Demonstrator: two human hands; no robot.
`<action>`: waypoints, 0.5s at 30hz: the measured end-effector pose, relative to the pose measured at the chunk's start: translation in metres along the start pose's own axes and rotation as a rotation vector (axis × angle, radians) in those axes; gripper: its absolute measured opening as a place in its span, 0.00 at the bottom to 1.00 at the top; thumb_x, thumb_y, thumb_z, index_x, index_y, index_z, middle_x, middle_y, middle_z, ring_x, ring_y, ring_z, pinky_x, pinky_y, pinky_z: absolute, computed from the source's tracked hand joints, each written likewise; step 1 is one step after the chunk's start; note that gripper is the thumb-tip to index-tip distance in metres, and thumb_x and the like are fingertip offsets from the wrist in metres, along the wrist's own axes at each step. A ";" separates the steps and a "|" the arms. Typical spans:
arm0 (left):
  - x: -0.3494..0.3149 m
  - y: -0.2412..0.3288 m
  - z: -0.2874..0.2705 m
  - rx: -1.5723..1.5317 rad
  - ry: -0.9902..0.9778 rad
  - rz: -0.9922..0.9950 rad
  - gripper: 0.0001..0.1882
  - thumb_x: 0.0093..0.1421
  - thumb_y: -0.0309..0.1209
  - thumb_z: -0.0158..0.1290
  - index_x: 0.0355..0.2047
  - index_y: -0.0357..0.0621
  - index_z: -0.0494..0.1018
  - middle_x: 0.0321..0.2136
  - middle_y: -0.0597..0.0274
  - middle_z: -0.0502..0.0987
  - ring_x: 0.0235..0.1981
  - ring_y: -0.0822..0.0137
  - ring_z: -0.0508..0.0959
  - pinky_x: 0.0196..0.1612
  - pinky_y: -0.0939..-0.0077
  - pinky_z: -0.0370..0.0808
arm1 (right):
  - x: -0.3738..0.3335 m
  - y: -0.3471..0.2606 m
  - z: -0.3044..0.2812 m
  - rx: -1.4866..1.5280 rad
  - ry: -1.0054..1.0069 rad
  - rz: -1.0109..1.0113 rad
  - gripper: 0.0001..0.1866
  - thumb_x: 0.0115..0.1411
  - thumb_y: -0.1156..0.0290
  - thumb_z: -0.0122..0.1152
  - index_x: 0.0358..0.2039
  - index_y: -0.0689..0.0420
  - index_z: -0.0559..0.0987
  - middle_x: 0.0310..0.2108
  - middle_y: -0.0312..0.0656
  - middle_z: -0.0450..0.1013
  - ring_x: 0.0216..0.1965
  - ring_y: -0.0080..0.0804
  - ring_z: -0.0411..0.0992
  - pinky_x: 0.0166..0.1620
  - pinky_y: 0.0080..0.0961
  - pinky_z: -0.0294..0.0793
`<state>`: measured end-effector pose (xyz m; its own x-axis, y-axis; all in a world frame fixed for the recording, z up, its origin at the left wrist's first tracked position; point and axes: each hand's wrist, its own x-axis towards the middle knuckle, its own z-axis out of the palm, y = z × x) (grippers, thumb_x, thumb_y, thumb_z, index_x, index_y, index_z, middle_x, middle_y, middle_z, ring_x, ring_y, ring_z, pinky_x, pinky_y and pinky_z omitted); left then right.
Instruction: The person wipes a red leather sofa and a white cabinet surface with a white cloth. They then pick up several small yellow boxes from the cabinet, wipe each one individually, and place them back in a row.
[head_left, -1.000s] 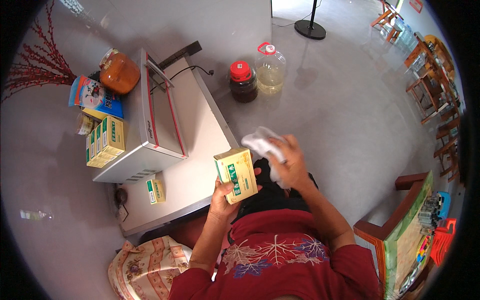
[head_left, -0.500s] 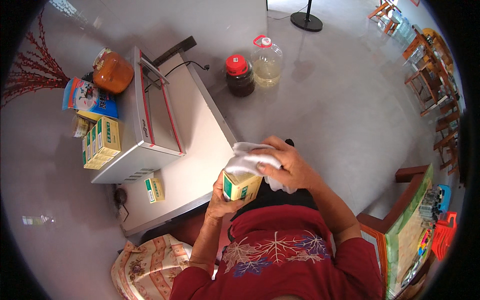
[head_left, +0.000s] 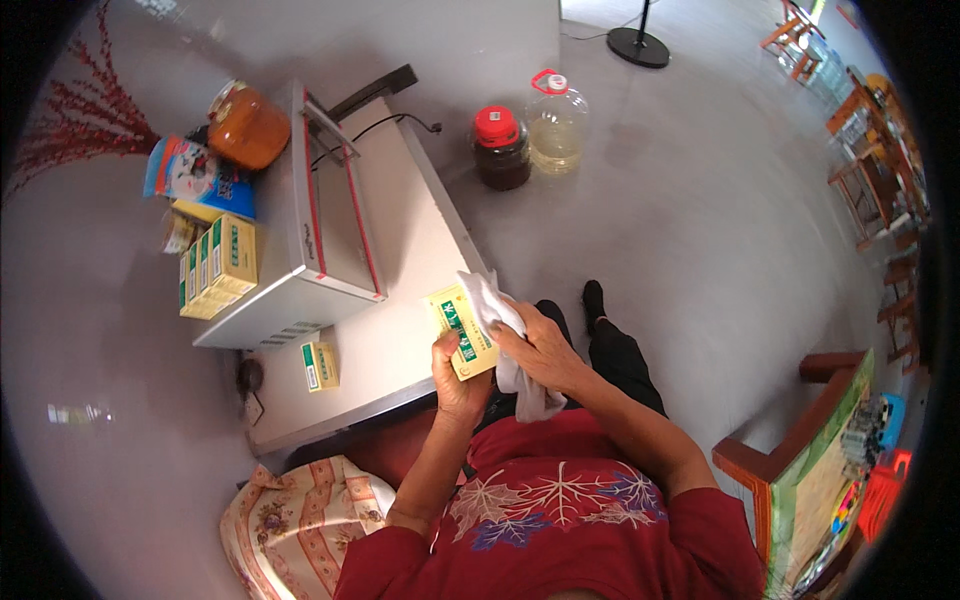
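A yellow carton with a green panel (head_left: 462,335) is gripped in my left hand (head_left: 458,383), its broad printed face turned up. In my right hand (head_left: 540,347) is a bunched white cloth (head_left: 485,300), pressed against the carton's right side; its loose end hangs down below my fingers. Beside my hands, a similar small yellow box (head_left: 320,366) stands on the white tabletop (head_left: 400,340). More such yellow boxes (head_left: 220,265) stand in a row on top of the silver cabinet-like appliance (head_left: 290,290).
Also on the appliance are a jar of orange-brown contents (head_left: 248,127) and a blue bag (head_left: 195,178). A red-lidded dark jar (head_left: 501,150) and a large clear jug (head_left: 557,130) stand on the floor. A floral cloth (head_left: 300,520) lies lower left; a wooden-framed table (head_left: 800,460) stands right.
The carton has turned so its broad face shows, and the cloth has slid from its top to its right side. The whole view has shifted slightly.
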<state>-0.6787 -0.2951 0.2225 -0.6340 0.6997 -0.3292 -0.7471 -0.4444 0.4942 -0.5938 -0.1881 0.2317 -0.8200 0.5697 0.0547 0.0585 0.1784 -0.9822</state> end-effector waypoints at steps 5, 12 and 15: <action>0.006 -0.005 -0.039 0.051 0.098 -0.001 0.24 0.52 0.36 0.52 0.50 0.44 0.66 0.43 0.61 0.74 0.45 0.64 0.74 0.52 0.65 0.69 | -0.020 0.023 0.001 -0.161 -0.194 0.104 0.21 0.60 0.61 0.52 0.45 0.67 0.71 0.34 0.50 0.73 0.33 0.32 0.71 0.36 0.30 0.69; 0.005 0.029 -0.111 0.528 0.414 0.195 0.22 0.52 0.32 0.56 0.45 0.33 0.67 0.34 0.58 0.74 0.35 0.66 0.76 0.38 0.70 0.76 | -0.035 0.010 -0.015 -0.096 -0.514 0.337 0.23 0.59 0.57 0.52 0.45 0.66 0.73 0.35 0.51 0.74 0.33 0.36 0.73 0.38 0.31 0.71; 0.007 0.058 -0.166 0.829 0.584 0.335 0.26 0.48 0.37 0.61 0.41 0.28 0.69 0.31 0.54 0.73 0.32 0.67 0.74 0.33 0.75 0.74 | -0.033 0.014 -0.016 -0.065 -0.475 0.351 0.25 0.59 0.57 0.52 0.47 0.66 0.72 0.35 0.49 0.74 0.32 0.33 0.71 0.38 0.29 0.70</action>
<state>-0.7596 -0.4091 0.1150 -0.9434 0.1389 -0.3011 -0.2876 0.1090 0.9515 -0.5569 -0.1917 0.2186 -0.9094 0.1849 -0.3725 0.3948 0.1019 -0.9131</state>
